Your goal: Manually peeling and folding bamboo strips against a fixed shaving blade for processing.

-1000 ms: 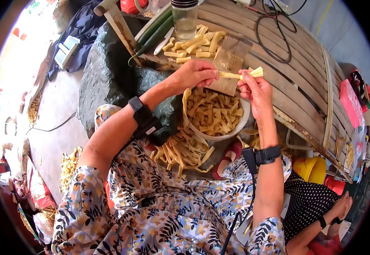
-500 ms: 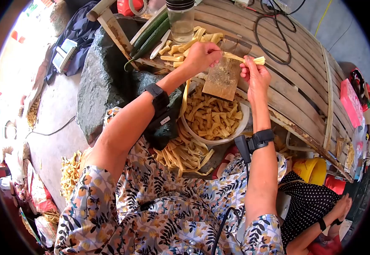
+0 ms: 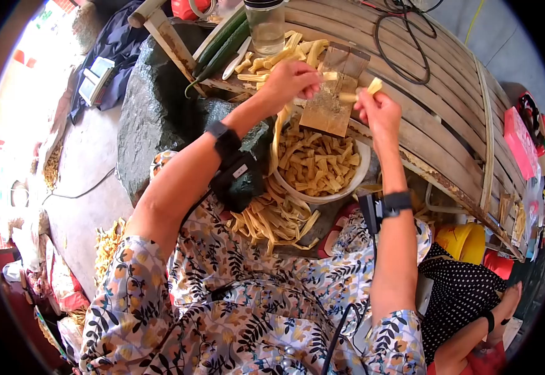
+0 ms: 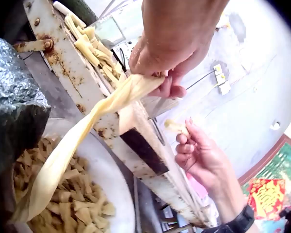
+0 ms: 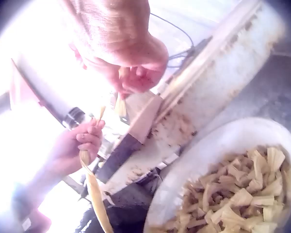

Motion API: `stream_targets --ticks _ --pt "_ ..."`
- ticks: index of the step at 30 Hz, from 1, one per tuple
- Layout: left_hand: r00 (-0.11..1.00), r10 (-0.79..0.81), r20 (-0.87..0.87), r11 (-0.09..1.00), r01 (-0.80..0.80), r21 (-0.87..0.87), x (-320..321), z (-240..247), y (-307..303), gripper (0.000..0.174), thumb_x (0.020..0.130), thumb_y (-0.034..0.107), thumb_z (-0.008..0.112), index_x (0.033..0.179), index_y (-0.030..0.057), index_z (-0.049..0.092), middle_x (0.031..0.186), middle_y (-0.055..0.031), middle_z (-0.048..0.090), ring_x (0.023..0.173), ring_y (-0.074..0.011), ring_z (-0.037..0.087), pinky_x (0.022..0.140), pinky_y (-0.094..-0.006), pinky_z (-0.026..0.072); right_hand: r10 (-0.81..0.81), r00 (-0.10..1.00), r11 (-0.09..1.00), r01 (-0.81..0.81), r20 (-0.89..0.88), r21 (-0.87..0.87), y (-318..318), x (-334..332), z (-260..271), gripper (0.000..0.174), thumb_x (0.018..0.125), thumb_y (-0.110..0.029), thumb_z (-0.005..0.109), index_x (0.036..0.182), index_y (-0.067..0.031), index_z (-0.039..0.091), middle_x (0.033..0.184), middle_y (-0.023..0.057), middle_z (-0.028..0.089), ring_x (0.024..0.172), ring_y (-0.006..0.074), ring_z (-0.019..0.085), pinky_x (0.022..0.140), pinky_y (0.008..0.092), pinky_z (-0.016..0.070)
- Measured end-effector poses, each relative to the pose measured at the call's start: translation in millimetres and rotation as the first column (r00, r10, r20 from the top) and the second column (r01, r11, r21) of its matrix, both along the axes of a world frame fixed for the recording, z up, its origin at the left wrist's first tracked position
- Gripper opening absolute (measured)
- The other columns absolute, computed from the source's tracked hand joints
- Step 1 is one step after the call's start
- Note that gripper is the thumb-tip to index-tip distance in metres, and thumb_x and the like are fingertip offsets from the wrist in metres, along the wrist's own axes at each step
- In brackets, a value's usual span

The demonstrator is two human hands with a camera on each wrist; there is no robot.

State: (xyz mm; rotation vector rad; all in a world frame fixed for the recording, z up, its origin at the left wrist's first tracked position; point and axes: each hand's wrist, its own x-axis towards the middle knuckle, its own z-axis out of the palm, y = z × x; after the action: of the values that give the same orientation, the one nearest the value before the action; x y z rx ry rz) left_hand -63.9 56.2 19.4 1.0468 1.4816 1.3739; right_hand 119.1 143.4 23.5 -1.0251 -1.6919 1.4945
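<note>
My left hand [image 3: 290, 82] grips a long pale yellow strip [image 4: 79, 138], which hangs from it past the bowl of cut pieces in the left wrist view. A short end of the strip pokes out beyond the fingertips. To the right, my right hand [image 3: 380, 112] pinches a short yellow piece [image 3: 375, 85] between thumb and fingers. The two hands are apart, with a wooden board [image 3: 330, 103] between and below them. Under the board stands a white bowl [image 3: 365, 167] full of short yellow pieces [image 3: 319, 165].
On the slatted table [image 3: 438, 94] lie more yellow pieces [image 3: 313, 53], two cucumbers [image 3: 222, 50], a glass jar [image 3: 266, 30] and a black cable [image 3: 378, 47]. Long strips [image 3: 272, 219] lie below the bowl. Another person [image 3: 472, 294] sits at the lower right.
The yellow strip that stretched between both hands is in two parts, one in each hand. The hands now stand apart, and the board appears slightly higher than half a second ago.
</note>
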Motion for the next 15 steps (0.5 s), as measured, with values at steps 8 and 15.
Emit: stream_targets --ticks 8,15 --pt "0.93 -0.267 0.254 0.96 0.278 -0.01 34 2 -38 0.019 0.089 0.02 0.05 0.089 0.0016 0.056 0.074 -0.0009 0.056 0.062 -0.0054 0.051 0.055 -0.0168 0.0403 0.098 0.992 0.993 -0.093 0.074 -0.071 -50 30 22 0.021 0.08 -0.017 0.063 0.088 0.0016 0.061 0.072 0.0038 0.061 0.059 0.0072 0.053 0.051 0.0177 0.0416" --pt "0.811 -0.407 0.419 0.89 0.455 -0.016 39 12 -54 0.026 0.091 0.02 0.046 0.099 -0.0025 0.056 0.077 -0.0024 0.057 0.067 -0.0085 0.054 0.062 -0.0203 0.0434 0.125 0.972 0.981 -0.152 -0.2 -0.125 -28 44 17 0.015 0.079 -0.006 0.062 0.093 0.0006 0.062 0.077 0.0053 0.062 0.064 0.0077 0.056 0.057 0.018 0.0461"
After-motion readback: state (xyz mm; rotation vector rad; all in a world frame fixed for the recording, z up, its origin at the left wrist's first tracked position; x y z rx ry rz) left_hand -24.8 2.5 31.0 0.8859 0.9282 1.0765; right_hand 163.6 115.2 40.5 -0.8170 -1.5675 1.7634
